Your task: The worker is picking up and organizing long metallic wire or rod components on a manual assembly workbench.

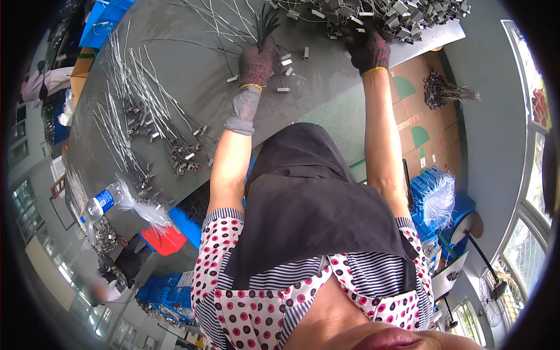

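My left hand (256,65), in a dark red-and-black work glove with a grey cuff, is closed around a bunch of thin black strips (266,24) that fan out above the fist. Several small wired parts with whitish blocks (286,63) lie on the grey table beside it. My right hand (370,51), gloved alike, is at the near edge of a heap of small grey metal-looking parts (402,18). Its fingers are curled among the dark pieces, and what they grip cannot be made out. Long thin pale wires (224,17) stretch over the table beyond my left hand.
Rows of wired parts (125,87) cover the left of the table (315,87). A plastic bottle (102,201) lies near its left edge by white ties (143,207). A red bin (164,239) and blue crates (431,192) stand lower down. A wire bundle (446,90) rests on cardboard at right.
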`<action>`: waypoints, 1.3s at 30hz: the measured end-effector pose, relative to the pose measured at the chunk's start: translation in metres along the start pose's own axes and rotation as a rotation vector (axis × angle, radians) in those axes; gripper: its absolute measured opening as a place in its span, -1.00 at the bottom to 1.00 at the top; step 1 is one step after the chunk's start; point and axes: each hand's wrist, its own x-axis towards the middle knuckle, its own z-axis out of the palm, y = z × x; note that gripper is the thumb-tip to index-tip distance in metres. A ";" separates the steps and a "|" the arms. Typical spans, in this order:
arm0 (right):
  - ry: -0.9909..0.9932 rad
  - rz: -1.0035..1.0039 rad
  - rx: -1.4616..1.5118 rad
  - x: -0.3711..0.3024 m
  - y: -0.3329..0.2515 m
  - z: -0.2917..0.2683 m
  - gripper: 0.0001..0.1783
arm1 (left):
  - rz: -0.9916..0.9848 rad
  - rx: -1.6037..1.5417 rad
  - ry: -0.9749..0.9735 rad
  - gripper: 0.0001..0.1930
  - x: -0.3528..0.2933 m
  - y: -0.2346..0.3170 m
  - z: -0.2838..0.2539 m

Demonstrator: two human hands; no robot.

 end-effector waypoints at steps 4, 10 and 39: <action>0.108 -0.108 0.063 0.013 0.031 0.001 -0.63 | -0.049 -0.126 0.082 -0.60 0.004 -0.032 0.007; 0.110 -0.073 0.425 -0.047 0.049 -0.029 -0.73 | -0.341 -0.627 -0.103 -0.64 -0.057 0.039 -0.006; 0.333 0.604 -0.037 -0.438 0.223 -0.196 -0.64 | -0.208 -1.482 -0.355 -0.72 -0.081 0.088 0.061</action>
